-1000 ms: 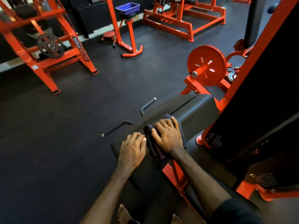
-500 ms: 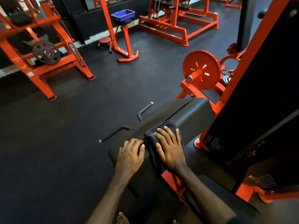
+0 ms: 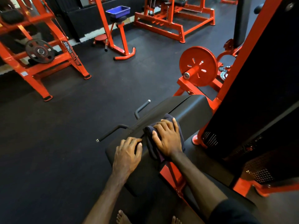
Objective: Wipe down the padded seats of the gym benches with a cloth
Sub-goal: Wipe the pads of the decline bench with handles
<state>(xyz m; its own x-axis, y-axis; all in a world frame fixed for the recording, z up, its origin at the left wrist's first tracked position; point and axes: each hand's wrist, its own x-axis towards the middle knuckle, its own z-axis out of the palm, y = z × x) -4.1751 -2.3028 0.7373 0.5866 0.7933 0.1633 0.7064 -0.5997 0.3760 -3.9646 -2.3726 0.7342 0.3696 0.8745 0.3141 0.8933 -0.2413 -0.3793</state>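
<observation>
A black padded seat (image 3: pixel 192 113) on an orange machine frame runs from the bottom centre up toward the right. A dark cloth (image 3: pixel 151 143) lies bunched on the pad at its middle. My right hand (image 3: pixel 168 138) presses flat on top of the cloth, fingers spread and pointing up-left. My left hand (image 3: pixel 127 152) rests palm down on the bare pad just left of the cloth, fingertips near the cloth's edge and curled slightly. Most of the cloth is hidden under my right hand.
Two black handle bars (image 3: pixel 142 108) stick out left of the pad. An orange weight plate (image 3: pixel 198 66) stands just beyond it. A tall black and orange machine (image 3: pixel 258 94) walls the right side. Orange frames (image 3: pixel 48 62) and a blue tray (image 3: pixel 118 11) stand across the dark rubber floor (image 3: pixel 64 143).
My right hand has slid the cloth a little back and forth over the pad's middle. My left hand has stayed planted beside it.
</observation>
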